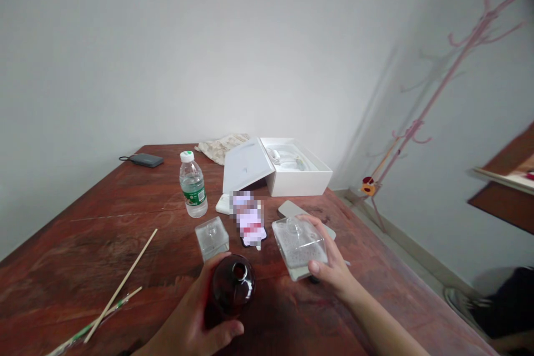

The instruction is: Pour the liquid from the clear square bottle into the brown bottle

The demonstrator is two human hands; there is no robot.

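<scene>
My left hand is wrapped round a dark round glass bottle with an open neck, held just above the wooden table. My right hand grips a clear square glass dish with a knobbed lid, thumb on its near edge and fingers along its right side. A smaller clear glass cube with a knob stands on the table just beyond the bottle. A phone lies between the two glass pieces.
A plastic water bottle stands mid-table. Behind it are an open white box, a crumpled cloth and a dark flat device with a cable. Thin sticks lie at the left. A pink coat stand stands at the right.
</scene>
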